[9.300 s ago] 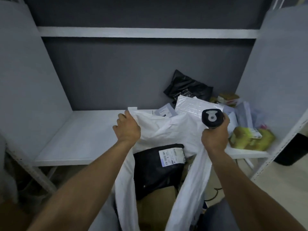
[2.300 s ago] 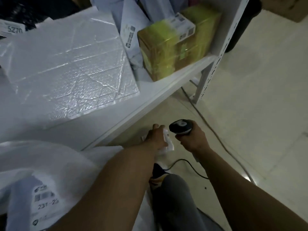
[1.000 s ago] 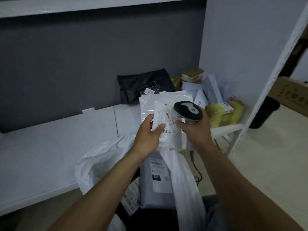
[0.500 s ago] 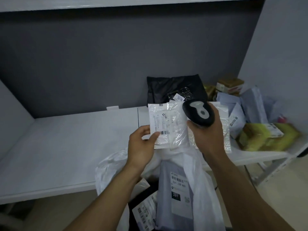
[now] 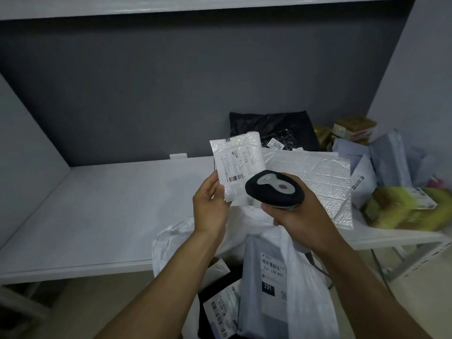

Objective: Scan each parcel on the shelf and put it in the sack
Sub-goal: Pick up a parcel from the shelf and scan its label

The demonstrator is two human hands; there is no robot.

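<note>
My left hand (image 5: 210, 204) pinches a small white bubble-wrap parcel (image 5: 237, 165) by its lower left edge, label and barcode facing me. My right hand (image 5: 298, 216) grips a black handheld scanner (image 5: 275, 188), whose head points at the parcel from just right of it. Below both hands the white sack (image 5: 171, 241) hangs open against the shelf's front edge. Inside it stand a grey mailer (image 5: 266, 277) marked 231 and a dark labelled parcel (image 5: 220, 311). More parcels lie on the white shelf (image 5: 110, 204) at the right.
On the shelf's right end lie a large white bubble mailer (image 5: 315, 177), a black bag (image 5: 274, 128) tagged 5270, grey mailers (image 5: 386, 157), a yellow-green box (image 5: 401, 206) and a brown box (image 5: 354, 126). A shelf upright (image 5: 415, 260) stands at the right.
The small parcel has tilted and risen slightly in my left hand. The scanner has dropped lower, now beside the parcel's lower right corner. The camera moved closer.
</note>
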